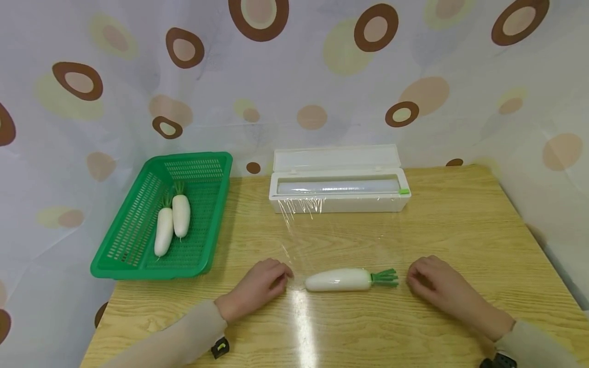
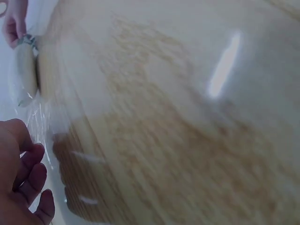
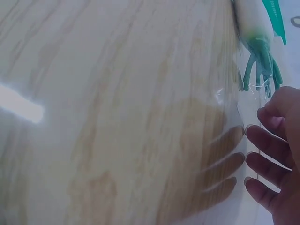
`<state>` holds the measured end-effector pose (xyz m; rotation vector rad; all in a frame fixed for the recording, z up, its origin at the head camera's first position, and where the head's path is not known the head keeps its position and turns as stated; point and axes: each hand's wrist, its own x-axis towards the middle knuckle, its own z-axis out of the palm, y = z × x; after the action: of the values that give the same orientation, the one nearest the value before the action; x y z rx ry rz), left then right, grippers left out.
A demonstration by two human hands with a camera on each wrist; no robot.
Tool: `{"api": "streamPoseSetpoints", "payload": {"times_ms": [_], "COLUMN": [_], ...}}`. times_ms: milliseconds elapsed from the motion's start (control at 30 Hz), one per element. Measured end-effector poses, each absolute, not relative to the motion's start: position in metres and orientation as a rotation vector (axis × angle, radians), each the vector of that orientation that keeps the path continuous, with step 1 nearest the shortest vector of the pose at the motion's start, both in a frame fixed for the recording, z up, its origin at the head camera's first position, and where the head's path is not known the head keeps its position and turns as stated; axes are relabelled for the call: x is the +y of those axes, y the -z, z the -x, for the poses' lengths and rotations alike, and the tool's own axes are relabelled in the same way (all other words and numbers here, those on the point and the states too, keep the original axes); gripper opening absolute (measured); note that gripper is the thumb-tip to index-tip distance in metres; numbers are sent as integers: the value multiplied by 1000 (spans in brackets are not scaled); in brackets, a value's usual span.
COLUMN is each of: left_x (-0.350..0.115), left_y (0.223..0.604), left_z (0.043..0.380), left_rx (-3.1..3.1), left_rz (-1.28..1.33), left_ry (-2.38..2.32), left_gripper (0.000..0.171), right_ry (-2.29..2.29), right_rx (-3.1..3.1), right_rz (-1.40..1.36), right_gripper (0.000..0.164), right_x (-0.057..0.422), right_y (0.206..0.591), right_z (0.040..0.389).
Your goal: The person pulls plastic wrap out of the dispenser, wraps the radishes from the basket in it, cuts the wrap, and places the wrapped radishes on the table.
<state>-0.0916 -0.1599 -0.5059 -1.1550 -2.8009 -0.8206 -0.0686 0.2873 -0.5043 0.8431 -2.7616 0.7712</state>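
Observation:
A white radish (image 1: 338, 280) with short green stalks lies sideways near the front of the table, between the two hands. Clear cling film (image 1: 342, 240) stretches from a white dispenser box (image 1: 340, 205) forward over the radish. My left hand (image 1: 259, 286), beside the radish's tip, pinches the film's near left corner. On the stalk side, my right hand (image 1: 444, 286) pinches the near right corner between thumb and forefinger. The right wrist view shows its other fingers (image 3: 269, 143) loosely bent near the tabletop, the stalks (image 3: 262, 70) just beyond them.
A green basket (image 1: 223, 204) at the left holds two more radishes (image 1: 181, 215). The dispenser's lid (image 1: 338, 157) stands raised at the back, with the film roll (image 1: 338, 187) inside and a small green cutter (image 1: 404, 191) at its right end. A patterned curtain (image 1: 294, 76) hangs behind.

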Motion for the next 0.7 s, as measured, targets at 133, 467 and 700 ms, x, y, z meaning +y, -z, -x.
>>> {"api": "streamPoseSetpoints", "payload": {"times_ms": [133,467,700], "left_x": [-158,-153,-130], "left_y": [507,501,486], "left_z": [90,82,66], "left_rx": [-2785,-2678,-2373], "left_rz": [1174,1071,1494], "left_ry": [761,670,317], "left_gripper": [12,9,29], "right_ry": [-732,-644,-495], "right_rx": [-2747,-2665,-2227], "right_rz": [-864,-881,-1377], "right_gripper": [32,8,40], "right_x": [286,281,253], "right_y": [503,496,489], "right_z": [68,62,64]}}
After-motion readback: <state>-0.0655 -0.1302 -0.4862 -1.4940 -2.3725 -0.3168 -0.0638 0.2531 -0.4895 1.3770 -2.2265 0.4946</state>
